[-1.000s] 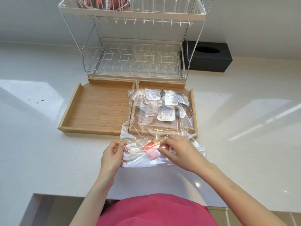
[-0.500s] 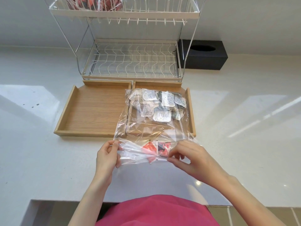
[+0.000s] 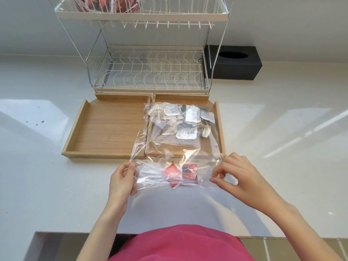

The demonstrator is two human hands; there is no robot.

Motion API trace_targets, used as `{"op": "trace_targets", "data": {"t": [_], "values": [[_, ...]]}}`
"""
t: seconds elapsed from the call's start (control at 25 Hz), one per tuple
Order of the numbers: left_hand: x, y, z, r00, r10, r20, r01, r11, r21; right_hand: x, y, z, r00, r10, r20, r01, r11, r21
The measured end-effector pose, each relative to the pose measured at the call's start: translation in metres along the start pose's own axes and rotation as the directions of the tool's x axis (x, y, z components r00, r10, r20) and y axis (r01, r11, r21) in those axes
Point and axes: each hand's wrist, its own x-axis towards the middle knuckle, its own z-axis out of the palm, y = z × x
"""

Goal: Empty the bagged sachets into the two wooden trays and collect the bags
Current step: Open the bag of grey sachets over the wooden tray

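Nearest the camera, a pink top [image 3: 180,243] fills the bottom edge, and both forearms reach out over the white tabletop [image 3: 47,185]. The left hand [image 3: 122,179] pinches the left edge of the clear bag [image 3: 150,176] between thumb and fingers. The right hand [image 3: 239,176] pinches the bag's right edge, having slid well out to the right since a second ago, when it sat near the bag's middle. The bag is now stretched wide between the two hands, lifted just above the tabletop. Inside it, the red sachets [image 3: 180,173] bunch together at the centre. Beyond, a second bag of white sachets [image 3: 180,121] lies in the right wooden tray [image 3: 219,127], unchanged. The left wooden tray [image 3: 109,127] holds nothing. Further back stand the wire rack [image 3: 150,72] and a black box [image 3: 233,63].
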Motion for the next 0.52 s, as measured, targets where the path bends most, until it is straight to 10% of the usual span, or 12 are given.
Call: {"op": "trace_targets", "data": {"t": [0.32,0.52], "values": [[0.000,-0.001,0.003,1.000,0.013,0.015,-0.013,1.000,-0.002,-0.005,-0.001,-0.015,0.996,-0.009,-0.086,0.000,0.995,-0.103],[-0.003,0.010,-0.002,0.998,0.068,0.016,-0.066,0.993,-0.096,-0.024,0.017,0.000,0.981,0.193,-0.020,-0.179,0.942,0.285]]}}
